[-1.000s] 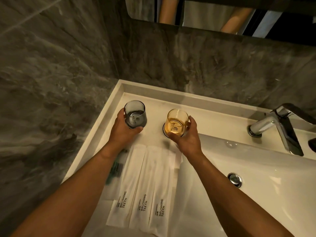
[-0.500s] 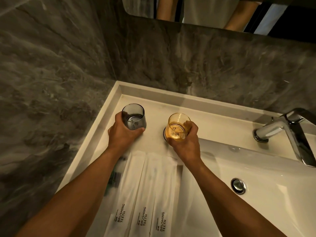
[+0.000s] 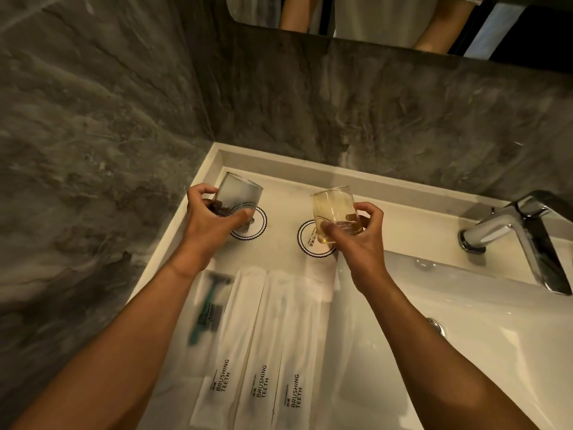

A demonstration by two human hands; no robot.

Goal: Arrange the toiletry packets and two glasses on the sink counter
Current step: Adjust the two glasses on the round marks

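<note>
My left hand (image 3: 214,223) grips a grey tinted glass (image 3: 240,197), lifted and tilted away over a round paper coaster (image 3: 255,226). My right hand (image 3: 361,240) grips an amber glass (image 3: 333,207), also lifted and tilted, above a second coaster (image 3: 310,243). On the white sink counter (image 3: 279,193) below my wrists lie three white packets marked BRUSHING TEETH (image 3: 259,352) side by side, and a clear packet with a teal razor (image 3: 209,305) to their left.
A chrome faucet (image 3: 521,231) stands at the right above the white basin (image 3: 465,321) with its overflow ring (image 3: 435,325). Dark marble walls close in on the left and back. A mirror edge (image 3: 372,29) runs along the top.
Both glasses stood on the coasters with my hands around them; now both are lifted and tipped away, which uncovers the two coasters. The razor packet shows beside my left forearm.
</note>
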